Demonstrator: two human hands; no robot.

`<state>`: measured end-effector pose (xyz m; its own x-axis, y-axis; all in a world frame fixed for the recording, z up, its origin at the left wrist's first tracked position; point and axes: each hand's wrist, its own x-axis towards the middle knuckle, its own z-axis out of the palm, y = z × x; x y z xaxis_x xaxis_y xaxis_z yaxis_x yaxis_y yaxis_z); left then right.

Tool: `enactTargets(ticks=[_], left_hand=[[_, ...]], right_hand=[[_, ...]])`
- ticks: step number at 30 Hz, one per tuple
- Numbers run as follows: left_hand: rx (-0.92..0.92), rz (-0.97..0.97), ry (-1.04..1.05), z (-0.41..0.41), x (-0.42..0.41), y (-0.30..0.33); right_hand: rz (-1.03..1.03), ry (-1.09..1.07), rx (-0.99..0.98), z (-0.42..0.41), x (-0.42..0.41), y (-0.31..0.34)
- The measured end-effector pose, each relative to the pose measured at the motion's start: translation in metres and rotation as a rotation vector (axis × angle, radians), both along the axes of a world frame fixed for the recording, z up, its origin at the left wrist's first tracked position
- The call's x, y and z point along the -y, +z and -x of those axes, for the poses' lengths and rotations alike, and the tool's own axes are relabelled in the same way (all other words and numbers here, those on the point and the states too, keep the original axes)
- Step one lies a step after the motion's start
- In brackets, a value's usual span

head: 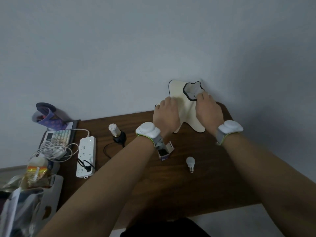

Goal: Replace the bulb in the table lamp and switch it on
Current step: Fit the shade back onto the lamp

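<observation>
Dark wood-grain desk (196,190), pushed against a plain pale grey wall (119,48); rounded far right corner, near edge cut off by a dark lap. Dim, even light.

Far right, against the wall: cream fabric lampshade (185,106) with black piping, wavy open top. Left hand (165,113) laid flat on the shade's side, fingers straight and together. Right hand (207,108) on the other side, fingertips curled over the black rim, gripping it. White sensor bands on both wrists.

Left of the hands, apart from the shade: black lamp base (120,137) standing upright with a corn-type bulb (114,130) still screwed in; thin black cord (107,151) looping from it across the desk to a plug in the white power strip (86,156). A white cable also plugged in at the strip's far end.

Mid-desk, between the forearms: round white bulb (190,163) lying on its side, screw cap pointing toward the near edge. Just beside it to the left, small open carton (165,152), partly under the left wrist; printing on it too small to read.

Left edge crowded: coiled white cables (54,149), purple patterned holder (47,117), bottle with an orange-yellow label (36,171), grey bin (51,199). No lettering legible anywhere.

Open wood in the near right quarter and in front of the strip; tight between shade and wall.
</observation>
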<state>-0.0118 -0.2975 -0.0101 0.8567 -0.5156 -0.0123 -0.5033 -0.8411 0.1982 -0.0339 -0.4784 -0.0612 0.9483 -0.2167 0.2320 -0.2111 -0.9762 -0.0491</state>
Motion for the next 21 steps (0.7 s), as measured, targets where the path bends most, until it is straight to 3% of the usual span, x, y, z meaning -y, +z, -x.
enactTargets(ticks=[9, 21], left_hand=[[0.098, 0.187, 0.127, -0.026, -0.042, 0.028], [0.221, 0.510, 0.134, -0.034, -0.088, 0.051]], right_hand=[[-0.159, 0.127, 0.330, -0.006, -0.026, 0.049], [-0.216, 0.238, 0.538, -0.001, -0.091, 0.090]])
